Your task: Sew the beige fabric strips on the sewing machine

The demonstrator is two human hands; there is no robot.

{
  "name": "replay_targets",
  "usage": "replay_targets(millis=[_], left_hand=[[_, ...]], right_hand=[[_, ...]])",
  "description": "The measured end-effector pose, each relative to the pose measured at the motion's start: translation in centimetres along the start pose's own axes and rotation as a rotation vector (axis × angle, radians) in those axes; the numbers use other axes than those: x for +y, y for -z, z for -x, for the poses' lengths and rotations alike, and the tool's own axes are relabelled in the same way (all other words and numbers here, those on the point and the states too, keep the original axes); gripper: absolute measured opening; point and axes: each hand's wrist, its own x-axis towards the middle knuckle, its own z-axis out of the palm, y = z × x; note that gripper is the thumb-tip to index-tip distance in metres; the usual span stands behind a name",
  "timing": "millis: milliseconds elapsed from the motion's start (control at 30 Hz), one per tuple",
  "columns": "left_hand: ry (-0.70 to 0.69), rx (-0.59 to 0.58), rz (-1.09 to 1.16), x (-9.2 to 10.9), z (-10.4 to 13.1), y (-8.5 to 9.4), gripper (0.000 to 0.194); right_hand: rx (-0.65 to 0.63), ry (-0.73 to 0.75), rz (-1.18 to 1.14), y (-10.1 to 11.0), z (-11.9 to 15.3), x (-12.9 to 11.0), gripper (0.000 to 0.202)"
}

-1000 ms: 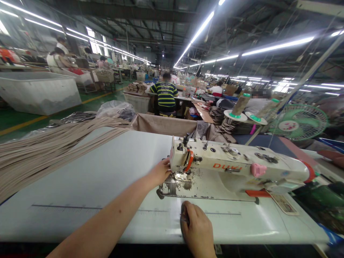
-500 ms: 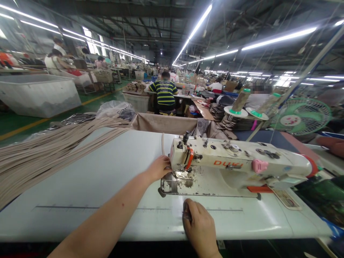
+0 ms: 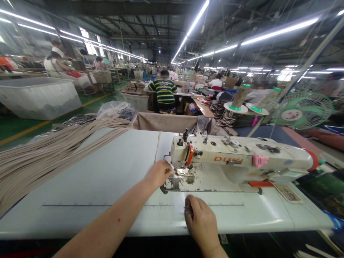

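My left hand (image 3: 159, 173) is closed in a pinch at the needle end of a white sewing machine (image 3: 209, 154). A narrow beige fabric strip (image 3: 158, 143) runs over the table's far side down to this hand, and its held end is hidden by the fingers. Near the table's front edge, my right hand (image 3: 202, 224) is curled closed. Something dark shows at its thumb and fingers, too unclear to name. The machine's presser foot (image 3: 184, 172) is just right of my left fingertips.
Many long beige strips (image 3: 53, 154) lie across the table's left side. Behind the machine stand thread cones (image 3: 240, 96) and a green fan (image 3: 306, 111). A fabric-lined bin (image 3: 163, 122) adjoins the far edge. A person in a striped shirt (image 3: 162, 91) sits beyond it.
My left hand has drawn slightly left and nearer to me, off the machine head's side, and the strip behind it has shifted left. My right hand stays nearly in place, still curled.
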Motion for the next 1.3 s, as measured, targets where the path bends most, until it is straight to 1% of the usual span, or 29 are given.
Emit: replay_targets(millis=[167,333,500,667,800,900,967,1000,1033,1100,1167,1233,1300], left_hand=[[0.064,-0.006,0.014,1.4,1.2,-0.3,0.01],[0.132,-0.01,0.023,2.9,2.7,-0.8,0.012],[0.174,-0.035,0.045,3.2,3.1,-1.3,0.012],[0.197,-0.069,0.033,4.2,3.5,-2.5,0.012],[0.185,-0.105,-0.003,5.3,3.7,-3.2,0.017],[0.178,-0.138,-0.048,5.5,4.1,-3.1,0.023],[0.16,-0.174,-0.07,5.6,4.8,-2.9,0.03],[0.148,-0.193,-0.077,5.7,5.2,-2.7,0.035],[0.134,-0.21,-0.083,5.8,5.6,-2.5,0.042],[0.123,-0.265,-0.105,6.3,6.5,-2.0,0.058],[0.137,-0.335,-0.146,6.9,7.3,-1.4,0.07],[0.129,-0.378,-0.189,7.6,7.8,-0.8,0.067],[0.075,-0.354,-0.215,7.8,8.0,-0.5,0.053]], right_hand=[[-0.002,-0.002,-0.007,0.0,-0.1,-0.1,0.028],[0.001,-0.007,-0.012,0.1,0.0,-0.3,0.029],[-0.006,-0.011,-0.008,0.1,-0.1,-0.3,0.028],[0.004,-0.023,-0.018,0.0,0.1,-0.3,0.027],[0.0,-0.049,-0.108,0.2,0.2,-0.4,0.027],[0.012,-0.079,-0.201,0.5,0.1,-0.3,0.025],[0.02,-0.098,-0.253,0.9,0.0,0.0,0.025],[0.023,-0.134,-0.307,1.1,0.0,0.3,0.024],[0.022,-0.201,-0.384,1.5,0.1,0.5,0.022],[0.032,-0.415,-0.58,2.2,0.4,1.0,0.023],[0.065,-0.643,-0.753,3.0,1.1,1.6,0.032],[0.122,-0.775,-0.828,3.8,2.1,2.2,0.038],[0.182,-0.838,-0.839,4.7,3.2,2.9,0.043]])
